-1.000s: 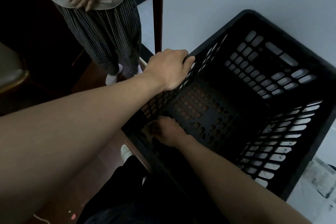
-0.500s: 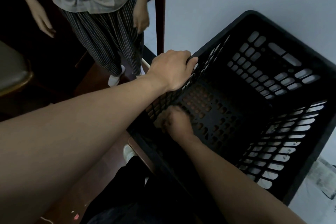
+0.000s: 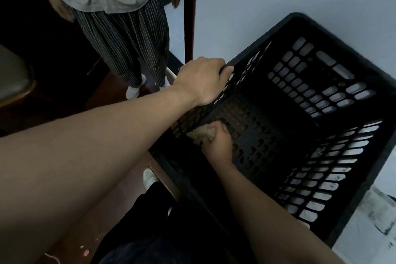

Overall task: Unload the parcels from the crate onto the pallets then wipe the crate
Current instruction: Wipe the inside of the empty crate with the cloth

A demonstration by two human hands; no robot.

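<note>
The right hand (image 3: pixel 218 143) is working its way toward 12 o'clock along the floor of the crate (image 3: pixel 263 100). Its fingers are bunching a tan cloth (image 3: pixel 200 134), which is now showing against the 9 o'clock wall. The left hand (image 3: pixel 202 80) is still clamping the rim at 11 o'clock. No parcels are showing inside, so the wiping looks to be well underway.

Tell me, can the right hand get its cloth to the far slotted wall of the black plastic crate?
Probably yes: the right hand, holding a crumpled beige cloth, is inside the black plastic crate, with nothing visible between it and the far slotted wall.
</note>
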